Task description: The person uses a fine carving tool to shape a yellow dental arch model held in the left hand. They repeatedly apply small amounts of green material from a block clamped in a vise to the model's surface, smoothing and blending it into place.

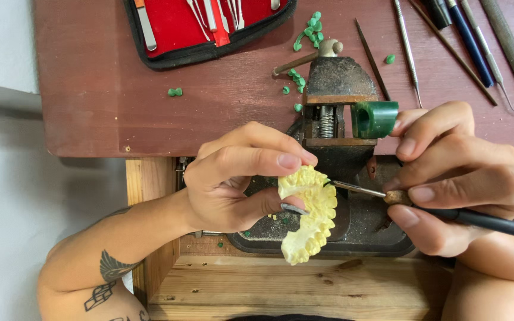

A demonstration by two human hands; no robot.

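Pale yellow carving (pixel 309 215) curved, long axis running top to bottom, over small vise (pixel 335 89) at tabletop (pixel 90 89) edge. Left hand (pixel 233 178) pinches upper end, thumb beneath, carving's back hidden. Right hand (pixel 459 178) closed around dark-handled tool (pixel 447 211), metal tip touching carving; handle cut off at right.

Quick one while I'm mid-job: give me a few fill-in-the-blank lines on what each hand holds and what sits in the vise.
1. The left hand pinches a pale ____ carved piece between thumb and fingers.
2. The right hand holds a thin dark-handled tool whose metal tip touches the carved piece from the ____ side in the view.
3. The small vise clamps a ____ block.
4. The open tool case at the top has a ____ lining.

Missing words: yellow; right; green; red
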